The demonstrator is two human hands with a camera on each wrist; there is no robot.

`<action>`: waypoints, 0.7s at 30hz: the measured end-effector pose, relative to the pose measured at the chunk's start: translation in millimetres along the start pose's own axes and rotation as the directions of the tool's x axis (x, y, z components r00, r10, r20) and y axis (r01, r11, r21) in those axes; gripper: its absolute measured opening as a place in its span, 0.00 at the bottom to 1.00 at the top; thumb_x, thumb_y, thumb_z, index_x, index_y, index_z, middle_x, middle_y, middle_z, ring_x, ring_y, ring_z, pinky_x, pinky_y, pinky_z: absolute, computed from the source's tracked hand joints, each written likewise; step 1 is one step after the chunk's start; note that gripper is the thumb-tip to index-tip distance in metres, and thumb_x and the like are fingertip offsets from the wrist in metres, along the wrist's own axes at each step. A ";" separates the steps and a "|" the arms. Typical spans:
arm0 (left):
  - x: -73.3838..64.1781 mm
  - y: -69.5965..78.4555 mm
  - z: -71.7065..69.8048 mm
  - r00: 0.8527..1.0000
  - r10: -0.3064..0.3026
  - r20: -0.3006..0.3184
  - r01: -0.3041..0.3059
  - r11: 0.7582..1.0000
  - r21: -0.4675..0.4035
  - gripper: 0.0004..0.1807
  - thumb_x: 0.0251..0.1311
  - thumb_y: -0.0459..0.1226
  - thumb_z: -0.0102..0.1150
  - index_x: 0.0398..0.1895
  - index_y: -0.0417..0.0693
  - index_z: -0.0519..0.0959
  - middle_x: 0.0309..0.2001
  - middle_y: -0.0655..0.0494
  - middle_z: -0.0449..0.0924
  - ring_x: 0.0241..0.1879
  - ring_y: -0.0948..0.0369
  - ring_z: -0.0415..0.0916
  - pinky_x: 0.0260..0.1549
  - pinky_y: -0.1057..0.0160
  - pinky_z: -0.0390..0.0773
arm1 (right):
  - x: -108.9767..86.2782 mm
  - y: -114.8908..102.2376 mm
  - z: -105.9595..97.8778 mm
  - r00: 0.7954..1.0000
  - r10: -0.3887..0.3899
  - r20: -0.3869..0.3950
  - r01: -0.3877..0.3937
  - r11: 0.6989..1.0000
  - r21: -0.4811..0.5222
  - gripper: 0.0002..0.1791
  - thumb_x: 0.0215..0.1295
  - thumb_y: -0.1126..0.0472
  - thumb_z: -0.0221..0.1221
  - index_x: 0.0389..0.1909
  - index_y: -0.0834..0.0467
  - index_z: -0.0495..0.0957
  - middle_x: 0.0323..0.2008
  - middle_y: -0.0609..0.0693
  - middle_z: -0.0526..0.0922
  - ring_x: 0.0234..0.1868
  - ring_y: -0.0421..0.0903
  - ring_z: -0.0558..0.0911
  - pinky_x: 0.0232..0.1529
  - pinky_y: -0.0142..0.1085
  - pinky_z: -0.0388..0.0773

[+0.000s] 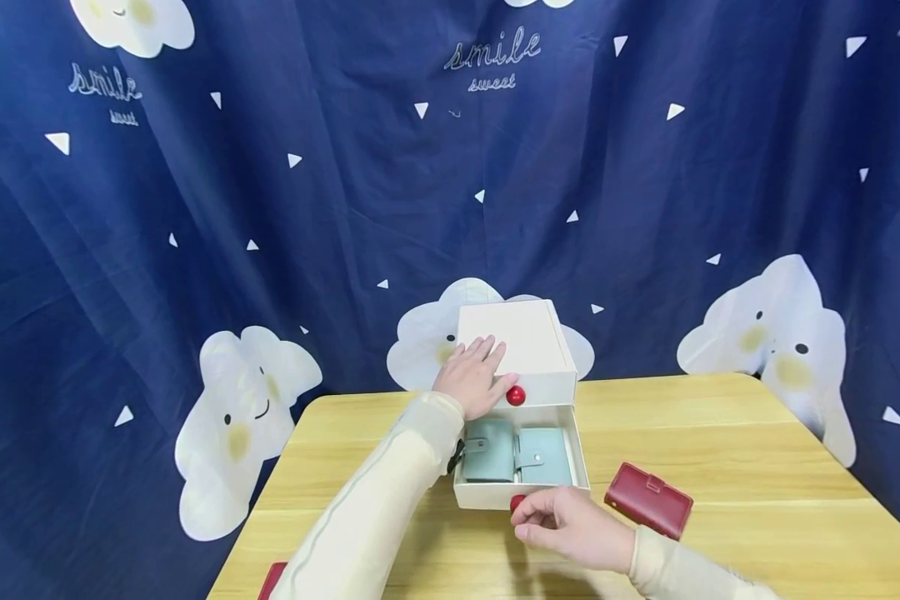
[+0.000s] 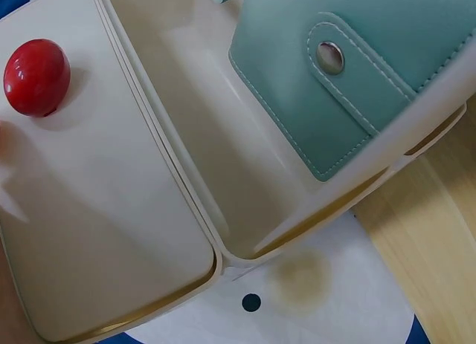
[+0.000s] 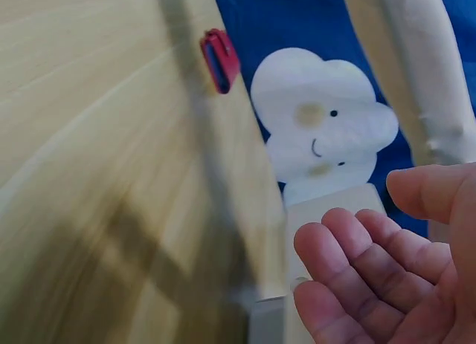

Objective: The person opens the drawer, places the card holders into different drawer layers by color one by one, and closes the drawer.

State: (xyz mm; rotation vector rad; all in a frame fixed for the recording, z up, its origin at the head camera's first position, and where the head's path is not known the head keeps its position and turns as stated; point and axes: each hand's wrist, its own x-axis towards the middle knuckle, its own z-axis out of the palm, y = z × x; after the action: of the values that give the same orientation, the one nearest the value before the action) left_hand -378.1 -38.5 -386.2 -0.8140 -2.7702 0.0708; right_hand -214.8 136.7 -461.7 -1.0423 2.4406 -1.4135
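A small white drawer box stands on the table with its lower drawer pulled out. Two pale teal snap-strap wallets lie side by side inside: the left wallet and the right wallet. My left hand rests with spread fingers on the box top, its thumb near the upper red knob. Close to the lower red knob, which it partly hides, is my right hand. The right wrist view shows its fingers loosely bent, thumb apart, nothing held.
A dark red wallet lies on the wooden table right of the drawer. Part of another red item shows beside the left sleeve. Behind the table hangs a blue curtain with cloud prints.
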 end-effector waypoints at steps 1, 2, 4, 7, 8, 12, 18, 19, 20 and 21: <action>0.1 0.0 -0.3 1.000 -0.001 0.003 0.001 1.000 0.001 0.39 0.62 0.64 0.18 0.70 0.55 0.53 0.70 0.54 0.50 0.68 0.56 0.46 0.65 0.54 0.45 | -0.7 2.8 1.4 1.000 0.000 0.007 0.000 1.000 0.005 0.06 0.63 0.53 0.56 0.35 0.49 0.79 0.26 0.39 0.80 0.28 0.33 0.77 0.31 0.29 0.75; -0.1 0.1 -0.4 1.000 -0.002 0.004 0.002 1.000 0.000 0.39 0.62 0.64 0.18 0.70 0.55 0.53 0.70 0.54 0.49 0.68 0.56 0.45 0.65 0.54 0.45 | -1.3 5.7 2.8 1.000 -0.002 0.013 0.001 1.000 0.007 0.06 0.63 0.53 0.56 0.35 0.50 0.79 0.26 0.39 0.79 0.27 0.33 0.77 0.30 0.29 0.75; 0.0 -0.1 -0.4 1.000 -0.003 0.003 0.003 1.000 -0.001 0.39 0.62 0.64 0.18 0.70 0.55 0.53 0.70 0.54 0.49 0.68 0.56 0.45 0.65 0.54 0.45 | -2.7 10.6 5.4 1.000 0.005 0.030 -0.006 1.000 0.031 0.07 0.63 0.54 0.56 0.35 0.50 0.80 0.24 0.40 0.79 0.26 0.33 0.77 0.28 0.30 0.76; 0.3 -0.5 0.5 1.000 0.001 -0.002 -0.001 1.000 -0.007 0.39 0.62 0.64 0.18 0.70 0.55 0.53 0.70 0.53 0.49 0.68 0.56 0.45 0.65 0.54 0.45 | -4.8 16.5 8.5 0.998 0.024 0.055 -0.027 0.997 0.067 0.08 0.64 0.54 0.55 0.34 0.52 0.80 0.24 0.39 0.80 0.25 0.34 0.78 0.26 0.30 0.76; 0.4 -0.6 0.5 1.000 0.001 -0.003 -0.001 1.000 -0.008 0.39 0.62 0.64 0.18 0.70 0.55 0.53 0.70 0.53 0.49 0.68 0.56 0.45 0.65 0.54 0.45 | -5.6 17.9 9.3 0.998 0.033 0.059 -0.037 0.997 0.070 0.09 0.64 0.53 0.55 0.34 0.52 0.80 0.24 0.39 0.80 0.25 0.35 0.78 0.26 0.30 0.76; 1.4 -0.6 0.1 1.000 0.002 -0.002 -0.002 1.000 -0.008 0.39 0.62 0.64 0.18 0.70 0.55 0.53 0.70 0.53 0.50 0.68 0.56 0.45 0.64 0.54 0.45 | -8.1 23.4 12.0 0.995 0.076 0.069 -0.081 0.995 0.063 0.11 0.64 0.52 0.54 0.35 0.55 0.81 0.23 0.39 0.81 0.25 0.38 0.80 0.28 0.30 0.76; 0.6 1.1 -3.5 1.000 -0.010 0.019 0.010 1.000 0.001 0.39 0.62 0.64 0.18 0.71 0.55 0.53 0.70 0.54 0.49 0.68 0.56 0.45 0.65 0.54 0.45 | -7.8 33.5 17.5 0.989 0.141 0.043 -0.143 0.989 0.039 0.16 0.64 0.47 0.52 0.33 0.57 0.79 0.21 0.44 0.80 0.24 0.39 0.79 0.29 0.31 0.75; 0.4 1.3 -3.8 1.000 -0.010 0.020 0.010 1.000 0.001 0.39 0.62 0.64 0.18 0.71 0.55 0.53 0.70 0.54 0.49 0.68 0.56 0.45 0.65 0.54 0.46 | -7.2 35.0 18.8 0.988 0.147 0.037 -0.149 0.987 0.052 0.17 0.64 0.47 0.52 0.33 0.57 0.78 0.21 0.44 0.80 0.24 0.40 0.80 0.29 0.31 0.75; 0.2 1.4 -4.0 1.000 -0.010 0.022 0.010 1.000 0.001 0.39 0.62 0.64 0.18 0.71 0.55 0.53 0.70 0.54 0.49 0.68 0.56 0.45 0.65 0.54 0.45 | -6.7 36.4 20.0 0.987 0.156 0.030 -0.158 0.985 0.065 0.17 0.64 0.47 0.52 0.34 0.57 0.78 0.22 0.44 0.81 0.25 0.41 0.80 0.30 0.31 0.75; 0.1 1.4 -3.9 1.000 -0.011 0.022 0.011 1.000 0.001 0.39 0.62 0.64 0.18 0.71 0.55 0.53 0.70 0.54 0.49 0.68 0.56 0.45 0.65 0.54 0.46 | -6.0 37.6 21.1 0.986 0.165 0.028 -0.166 0.982 0.087 0.17 0.65 0.48 0.52 0.36 0.59 0.78 0.24 0.45 0.81 0.25 0.43 0.80 0.31 0.32 0.75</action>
State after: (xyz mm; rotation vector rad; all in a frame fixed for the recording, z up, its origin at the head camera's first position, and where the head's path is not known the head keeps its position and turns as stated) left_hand -376.4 -37.4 -382.6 -0.8030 -2.7944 0.0788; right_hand -219.8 137.5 -504.9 -0.8099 2.3633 -1.4356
